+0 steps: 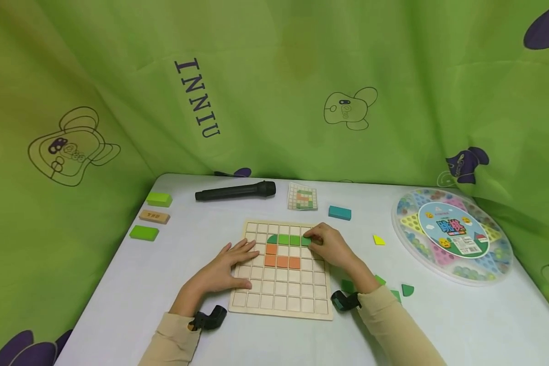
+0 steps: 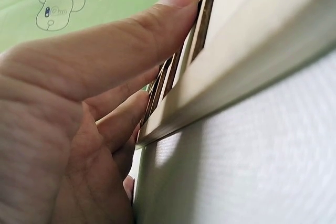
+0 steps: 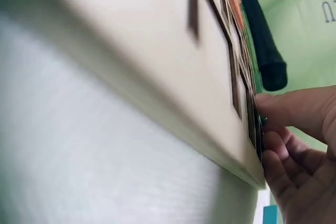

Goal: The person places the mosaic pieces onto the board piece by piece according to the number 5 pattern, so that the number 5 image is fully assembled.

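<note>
A square wooden grid board (image 1: 281, 303) lies on the table. Set in its cells are a dark green rounded piece (image 1: 272, 238), light green squares (image 1: 284, 239) in a row, and several orange squares (image 1: 282, 262) below. My left hand (image 1: 224, 267) rests on the board's left side with fingers spread, the thumb on its surface. At the right end of the green row, my right hand (image 1: 331, 247) pinches a small dark green piece (image 1: 305, 241) between thumb and fingers, at the board's surface. In the right wrist view only a sliver of green shows by the fingertips.
Behind the board lie a black microphone (image 1: 235, 191), a pattern card (image 1: 302, 197) and a teal block (image 1: 340, 212). Blocks (image 1: 144, 233) line the left edge. On the right are a yellow piece (image 1: 378, 239), loose green pieces (image 1: 407, 290) and a round game box (image 1: 498, 254).
</note>
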Motion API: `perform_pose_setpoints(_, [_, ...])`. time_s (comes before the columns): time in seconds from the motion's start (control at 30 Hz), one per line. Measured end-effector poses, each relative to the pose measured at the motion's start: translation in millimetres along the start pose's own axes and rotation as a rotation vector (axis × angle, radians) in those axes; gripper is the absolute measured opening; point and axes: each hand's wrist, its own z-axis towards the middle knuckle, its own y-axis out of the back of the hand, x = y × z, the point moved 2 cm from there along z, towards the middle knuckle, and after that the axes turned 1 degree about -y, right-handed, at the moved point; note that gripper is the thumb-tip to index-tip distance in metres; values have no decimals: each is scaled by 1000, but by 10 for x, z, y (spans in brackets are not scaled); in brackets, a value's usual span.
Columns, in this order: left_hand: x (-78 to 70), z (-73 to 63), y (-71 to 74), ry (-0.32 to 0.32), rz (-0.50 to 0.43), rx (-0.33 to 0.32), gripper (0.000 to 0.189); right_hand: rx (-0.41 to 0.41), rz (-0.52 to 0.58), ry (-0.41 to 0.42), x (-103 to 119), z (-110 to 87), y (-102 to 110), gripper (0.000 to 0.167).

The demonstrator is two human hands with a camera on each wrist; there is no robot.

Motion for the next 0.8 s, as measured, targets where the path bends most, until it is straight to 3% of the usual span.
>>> perform_pose_setpoints(0.23, [-5,6,1,-5,8,8,81,-23,68,-34,-94,-98,94,36])
perform_pose_setpoints(0.43, [-16,9,30,-5,14,0,81,-137,129,-72,-346,-308,416,38])
perform_pose_setpoints(0.8, [21,7,1,-10,11,-3,80,-244,39,-224,-883,-632,921,38])
